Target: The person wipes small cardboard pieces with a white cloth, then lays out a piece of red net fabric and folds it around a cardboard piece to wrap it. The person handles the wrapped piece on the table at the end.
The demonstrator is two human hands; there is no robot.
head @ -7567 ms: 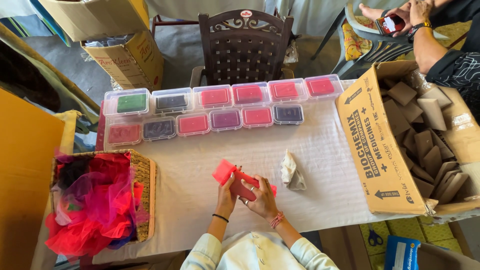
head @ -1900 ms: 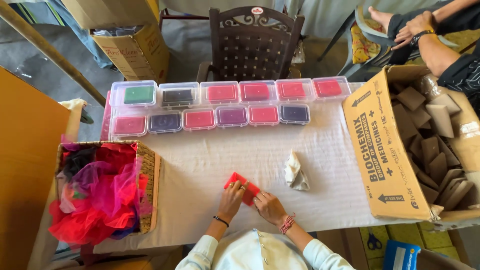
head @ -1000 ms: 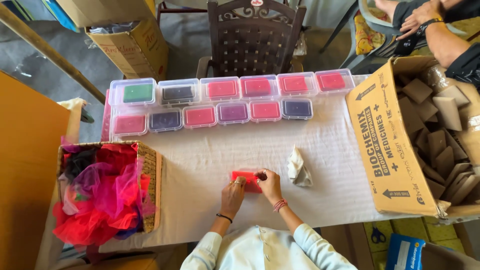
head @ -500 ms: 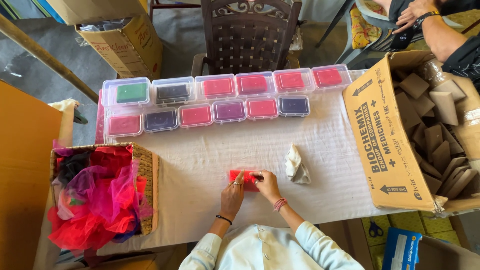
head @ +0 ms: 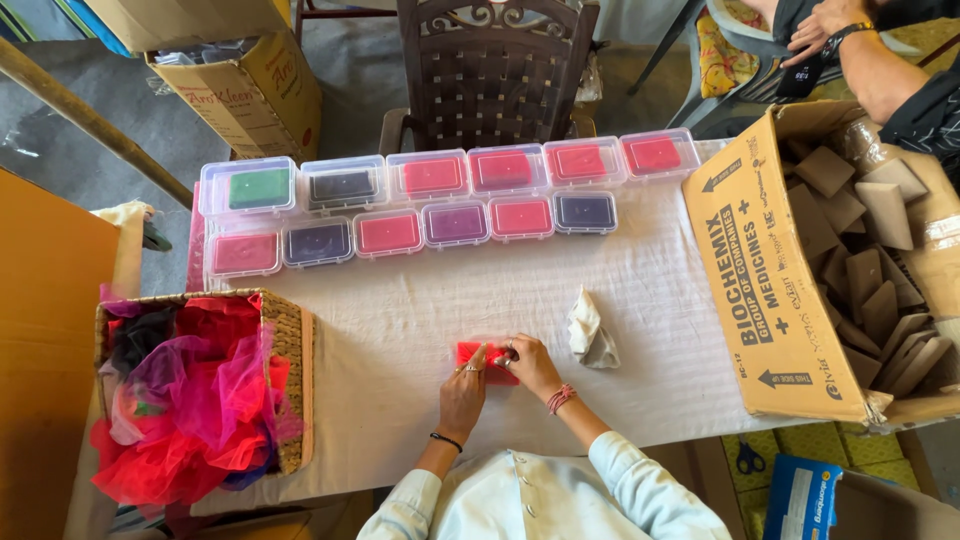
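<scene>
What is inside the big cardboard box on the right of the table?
The cardboard box holds a heap of flat brown cardboard pieces, lying loosely over one another. What lies beneath them is covered.

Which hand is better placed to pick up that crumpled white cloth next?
Probably the right hand: it rests on the red box on the side nearest the white cloth. The left hand would have to cross over.

I see a white-clothed surface (head: 400, 330) in even daylight | dark carved wooden chair (head: 497, 70) at its far edge | grey concrete floor (head: 110, 75) beyond | orange panel (head: 45, 340) on my left | cardboard cartons (head: 260, 85) on the floor.
</scene>
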